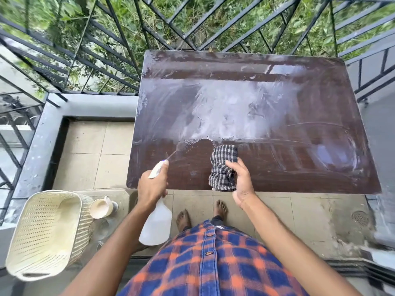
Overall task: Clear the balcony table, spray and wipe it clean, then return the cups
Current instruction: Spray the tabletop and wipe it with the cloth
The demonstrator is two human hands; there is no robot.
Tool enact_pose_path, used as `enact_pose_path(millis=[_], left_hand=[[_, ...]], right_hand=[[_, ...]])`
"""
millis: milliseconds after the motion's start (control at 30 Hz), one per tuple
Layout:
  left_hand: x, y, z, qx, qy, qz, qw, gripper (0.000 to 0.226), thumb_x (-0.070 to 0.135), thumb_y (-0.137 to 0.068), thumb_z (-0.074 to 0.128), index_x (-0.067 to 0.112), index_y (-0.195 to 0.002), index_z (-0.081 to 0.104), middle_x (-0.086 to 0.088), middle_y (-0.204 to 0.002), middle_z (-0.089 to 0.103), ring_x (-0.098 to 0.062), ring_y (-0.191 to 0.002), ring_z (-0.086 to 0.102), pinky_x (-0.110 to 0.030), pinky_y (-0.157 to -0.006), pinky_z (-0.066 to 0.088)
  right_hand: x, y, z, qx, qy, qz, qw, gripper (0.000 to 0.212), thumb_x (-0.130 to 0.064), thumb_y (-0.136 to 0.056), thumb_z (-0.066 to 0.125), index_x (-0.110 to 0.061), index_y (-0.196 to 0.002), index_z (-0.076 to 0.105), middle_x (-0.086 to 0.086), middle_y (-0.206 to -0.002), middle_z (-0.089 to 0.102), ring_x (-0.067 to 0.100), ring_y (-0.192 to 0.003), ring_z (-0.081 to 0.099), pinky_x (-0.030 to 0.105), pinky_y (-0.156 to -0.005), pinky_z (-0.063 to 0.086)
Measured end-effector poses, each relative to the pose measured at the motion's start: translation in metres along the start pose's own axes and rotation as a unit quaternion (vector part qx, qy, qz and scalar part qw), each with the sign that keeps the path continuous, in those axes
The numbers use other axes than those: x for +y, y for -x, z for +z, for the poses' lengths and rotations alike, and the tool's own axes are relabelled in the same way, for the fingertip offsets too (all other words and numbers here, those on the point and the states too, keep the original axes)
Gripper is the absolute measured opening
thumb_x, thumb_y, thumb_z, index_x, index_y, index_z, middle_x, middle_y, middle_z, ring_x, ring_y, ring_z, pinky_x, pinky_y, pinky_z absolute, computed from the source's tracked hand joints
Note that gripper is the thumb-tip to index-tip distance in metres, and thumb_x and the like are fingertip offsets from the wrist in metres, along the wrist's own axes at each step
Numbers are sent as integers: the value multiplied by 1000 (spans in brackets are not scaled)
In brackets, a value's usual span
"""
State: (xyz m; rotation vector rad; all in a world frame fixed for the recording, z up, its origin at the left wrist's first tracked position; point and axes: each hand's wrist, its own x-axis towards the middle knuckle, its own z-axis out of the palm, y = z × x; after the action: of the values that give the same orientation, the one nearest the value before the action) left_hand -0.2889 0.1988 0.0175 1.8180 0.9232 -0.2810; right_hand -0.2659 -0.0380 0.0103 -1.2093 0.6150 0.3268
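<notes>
- Step in hand: spray and wipe. The counter [277, 167] is cleared, with wet streaks across the middle.
- Left hand [152, 186] grips the spray bottle [157, 223]; a thin jet hits the near-left area.
- Right hand [241, 184] grips the checked cloth [223, 167], which rests on the near edge.
- Cup [100, 208] is parked low on the left, beside the basket [42, 233].
- Next, probably: sweep the cloth through the fresh spray, out to the edges.

No writing, label, brand or number can be read. The spray bottle [157, 223] gripped by the left hand [152, 185] is plain white. The cloth [223, 167] gripped by the right hand [241, 182] shows only checks.
</notes>
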Motion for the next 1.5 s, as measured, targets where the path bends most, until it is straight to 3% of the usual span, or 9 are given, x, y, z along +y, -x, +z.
enact_pose_path(millis=[167, 333, 433, 700, 933, 1033, 1167, 1300, 1500], left_hand=[[-6, -2, -26, 63, 66, -24, 996, 51, 57, -97, 59, 11, -78, 69, -8, -72, 71, -19, -46, 60, -27, -48, 51], [-14, -4, -48, 135, 59, -27, 989, 56, 68, -93, 55, 15, -77, 63, -12, -70, 70, -33, -58, 67, -50, -71, 60], [-8, -5, -55, 171, 79, -32, 982, 49, 60, -96, 58, 18, -72, 57, -9, -67, 63, -33, -65, 64, -41, -69, 55], [1, -14, -41, 113, 80, -16, 990, 53, 60, -94, 61, 11, -75, 69, -6, -65, 72, -13, -35, 53, -27, -50, 47], [18, -17, -16, -9, 59, 7, 998, 52, 61, -92, 60, 14, -74, 73, -1, -71, 77, -21, -40, 56, -31, -61, 49], [25, -14, -2, -56, 38, 15, 998, 58, 64, -85, 63, 8, -75, 73, -3, -62, 72, -21, -46, 56, -31, -56, 48], [36, -10, 16, -74, 46, 29, 996, 44, 60, -84, 68, 17, -77, 77, -2, -59, 69, -20, -51, 59, -31, -54, 49], [46, -8, 35, -128, 35, 41, 990, 46, 56, -92, 65, 14, -79, 77, -4, -73, 77, -22, -48, 57, -30, -50, 47], [59, -3, 59, -76, 52, 42, 995, 54, 57, -89, 68, 7, -68, 68, 1, -53, 60, -15, -41, 51, -27, -50, 44]], right_hand=[[-2, 3, 18, -34, 26, 9, 999, 21, -14, -87, 63, -15, -108, 67, -6, -89, 75, 8, -78, 70, 23, -62, 55], [0, 2, 32, -66, 64, 23, 996, 41, -27, -73, 66, -15, -111, 66, -2, -93, 75, 13, -83, 70, 28, -65, 56], [0, 1, 39, -81, 73, 24, 994, 39, -28, -73, 66, -17, -110, 67, -4, -94, 75, 11, -83, 70, 26, -66, 55], [-2, -1, 48, -98, 73, 23, 992, 32, -25, -77, 68, -18, -108, 68, -1, -95, 76, 14, -84, 71, 30, -67, 57], [-8, -8, 41, -56, 52, 14, 997, 18, -10, -91, 62, -16, -107, 67, -2, -88, 74, 15, -80, 69, 25, -61, 55], [-19, -5, 37, -29, 30, 15, 999, 17, -1, -95, 56, -17, -98, 61, -10, -78, 65, -3, -63, 65, 12, -50, 49], [-38, 7, 39, -20, -17, 4, 1000, 34, -2, -96, 55, -4, -130, 55, -11, -82, 57, -4, -65, 54, 7, -45, 44], [-29, -8, 18, 15, -14, -14, 1000, 13, -10, -88, 64, -19, -98, 64, -7, -77, 71, 11, -74, 63, 17, -56, 52], [-33, -12, 3, 25, -18, -12, 999, 26, -23, -73, 68, -18, -99, 68, 0, -88, 73, 17, -81, 67, 33, -72, 55]])
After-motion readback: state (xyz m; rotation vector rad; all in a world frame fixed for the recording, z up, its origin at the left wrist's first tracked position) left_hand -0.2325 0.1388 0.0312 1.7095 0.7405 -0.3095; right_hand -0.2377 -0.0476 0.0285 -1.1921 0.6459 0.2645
